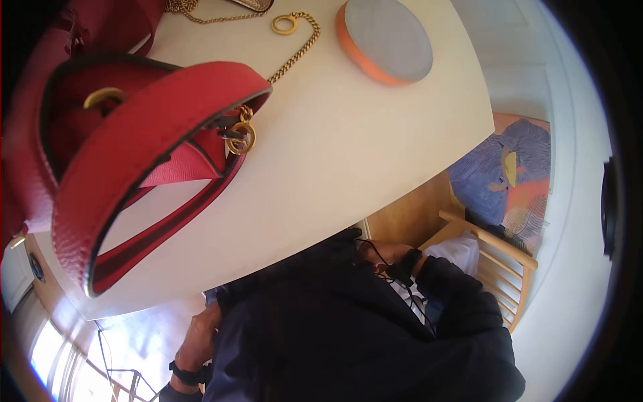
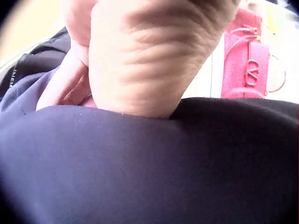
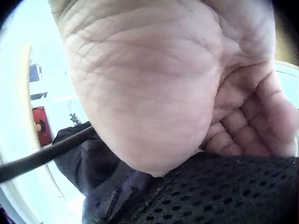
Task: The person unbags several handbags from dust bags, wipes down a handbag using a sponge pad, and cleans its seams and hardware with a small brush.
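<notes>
At the lower left of the head view, my left hand [image 1: 199, 335] rests against the side of a dark jacket [image 1: 301, 321] worn on the body. Its fingertips are hidden by the cloth. My right hand [image 1: 385, 253] is at the jacket's other side, just below the table edge, with a thin black cable [image 1: 380, 250] running across it. In the right wrist view its fingers [image 3: 243, 133] curl toward the palm, and dark mesh cloth covers their ends. I cannot tell whether either hand grips the jacket.
On the white table [image 1: 335, 154], a red handbag [image 1: 157, 124] stands at the left with its strap arching up. A gold chain [image 1: 307, 47] lies behind it, near a round grey-and-orange object [image 1: 388, 40]. A wooden chair [image 1: 499, 248] and a patterned cushion [image 1: 492, 174] are at the right.
</notes>
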Demonstrator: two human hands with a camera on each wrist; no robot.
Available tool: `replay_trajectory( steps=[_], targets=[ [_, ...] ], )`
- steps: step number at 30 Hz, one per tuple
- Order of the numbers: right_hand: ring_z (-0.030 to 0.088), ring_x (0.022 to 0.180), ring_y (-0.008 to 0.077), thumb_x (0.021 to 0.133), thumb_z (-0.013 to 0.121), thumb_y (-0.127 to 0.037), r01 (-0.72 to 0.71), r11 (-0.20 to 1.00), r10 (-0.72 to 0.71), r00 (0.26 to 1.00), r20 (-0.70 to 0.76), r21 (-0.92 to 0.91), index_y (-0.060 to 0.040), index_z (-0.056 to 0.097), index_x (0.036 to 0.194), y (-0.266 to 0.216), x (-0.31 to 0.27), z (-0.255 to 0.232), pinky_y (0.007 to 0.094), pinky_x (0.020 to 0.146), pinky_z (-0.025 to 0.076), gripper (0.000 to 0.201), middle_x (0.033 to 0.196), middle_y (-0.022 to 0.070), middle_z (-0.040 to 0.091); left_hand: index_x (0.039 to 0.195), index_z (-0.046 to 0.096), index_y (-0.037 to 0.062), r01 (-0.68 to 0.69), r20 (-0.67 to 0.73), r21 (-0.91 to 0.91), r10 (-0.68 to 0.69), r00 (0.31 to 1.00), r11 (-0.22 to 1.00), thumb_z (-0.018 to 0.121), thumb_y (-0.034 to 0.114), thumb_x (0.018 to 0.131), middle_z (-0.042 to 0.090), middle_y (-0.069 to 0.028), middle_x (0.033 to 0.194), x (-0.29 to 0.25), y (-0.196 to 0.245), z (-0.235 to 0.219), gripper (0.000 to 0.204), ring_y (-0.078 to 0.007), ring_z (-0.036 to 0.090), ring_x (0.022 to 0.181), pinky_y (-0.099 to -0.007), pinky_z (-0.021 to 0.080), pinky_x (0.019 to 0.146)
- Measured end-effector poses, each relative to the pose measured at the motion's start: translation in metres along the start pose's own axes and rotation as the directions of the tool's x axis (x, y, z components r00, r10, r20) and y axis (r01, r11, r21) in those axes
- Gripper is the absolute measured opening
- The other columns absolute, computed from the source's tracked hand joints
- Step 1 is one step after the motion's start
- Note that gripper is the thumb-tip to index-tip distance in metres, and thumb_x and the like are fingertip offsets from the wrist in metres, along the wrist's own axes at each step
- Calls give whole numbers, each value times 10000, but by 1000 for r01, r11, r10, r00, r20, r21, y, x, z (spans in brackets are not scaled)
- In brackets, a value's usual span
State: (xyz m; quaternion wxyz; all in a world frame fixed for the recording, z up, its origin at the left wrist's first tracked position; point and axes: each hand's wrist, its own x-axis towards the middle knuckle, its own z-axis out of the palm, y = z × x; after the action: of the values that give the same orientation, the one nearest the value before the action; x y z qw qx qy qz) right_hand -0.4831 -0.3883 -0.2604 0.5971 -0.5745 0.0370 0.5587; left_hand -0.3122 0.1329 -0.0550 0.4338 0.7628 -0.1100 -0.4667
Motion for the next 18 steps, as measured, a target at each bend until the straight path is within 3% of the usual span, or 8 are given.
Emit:
replay_trajectory(
  steps=[3, 5, 8, 9, 10, 12, 14, 18],
  targets=[
    [690, 698, 364, 643, 801, -101, -59, 979, 61, 998, 7, -198, 4, 689, 825, -81, -4, -7, 430, 662, 558, 238, 732, 171, 631, 1269, 686, -26, -13, 18, 11, 12, 1000, 1000, 744, 112, 943, 717, -250, 1152, -28, -48, 8, 359, -463, 713, 964, -421, 588, 839],
    [679, 618, 171, 936, 623, -269, -65, 990, 63, 998, -21, -126, 13, 756, 810, -102, -9, -9, 329, 554, 519, 336, 693, 83, 683, 1337, 679, -22, -58, 28, 43, 57, 998, 997, 742, 106, 948, 724, -242, 1196, -30, -53, 11, 415, -446, 715, 982, -407, 585, 847],
    [657, 632, 338, 729, 741, -194, 36, 985, -31, 999, 28, -167, -22, 676, 810, -124, -14, -15, 414, 581, 476, 201, 671, 123, 626, 1393, 670, -5, 11, 14, -6, -11, 1000, 1000, 717, 86, 960, 724, -224, 1218, -32, -13, 6, 445, -386, 711, 987, -398, 570, 847],
    [657, 632, 338, 729, 741, -194, 38, 985, -34, 999, 30, -168, -22, 676, 810, -131, -16, -14, 414, 581, 476, 201, 671, 123, 626, 1420, 663, 5, 141, 46, -50, -139, 989, 989, 711, 86, 961, 725, -223, 1247, -34, -5, 5, 469, -361, 715, 1005, -397, 567, 848],
    [655, 628, 324, 738, 736, -204, 1, 991, 1, 1000, 13, -135, -22, 683, 823, -137, -16, -13, 404, 581, 476, 207, 673, 123, 629, 1447, 655, 15, 270, 86, -90, -262, 961, 959, 706, 86, 961, 725, -222, 1276, -36, -3, 5, 494, -336, 719, 1022, -396, 563, 848],
    [654, 624, 310, 746, 731, -214, -28, 995, 28, 1000, -3, -97, -23, 690, 835, -147, -15, -12, 395, 580, 477, 215, 675, 122, 631, 1431, 660, 17, 271, 35, -106, -269, 963, 957, 718, 113, 965, 727, -232, 1296, -43, -8, 13, 480, -340, 729, 1048, -397, 562, 848],
    [670, 574, 189, 967, 636, -377, -18, 981, 15, 1000, -18, -195, 22, 763, 780, -154, -12, -14, 337, 538, 507, 458, 638, 104, 674, 1416, 664, 18, 267, -13, -116, -271, 963, 957, 730, 139, 968, 728, -241, 1315, -46, -11, 15, 469, -344, 739, 1074, -398, 562, 848],
    [669, 573, 194, 969, 640, -377, -92, 967, 88, 996, -27, -235, 20, 757, 767, -181, -5, -14, 339, 539, 506, 461, 625, 109, 667, 1397, 664, 6, 399, 34, -42, -398, 917, 916, 736, 156, 970, 726, -246, 1322, -39, 0, 11, 458, -357, 738, 1095, -401, 562, 855]
  ],
)
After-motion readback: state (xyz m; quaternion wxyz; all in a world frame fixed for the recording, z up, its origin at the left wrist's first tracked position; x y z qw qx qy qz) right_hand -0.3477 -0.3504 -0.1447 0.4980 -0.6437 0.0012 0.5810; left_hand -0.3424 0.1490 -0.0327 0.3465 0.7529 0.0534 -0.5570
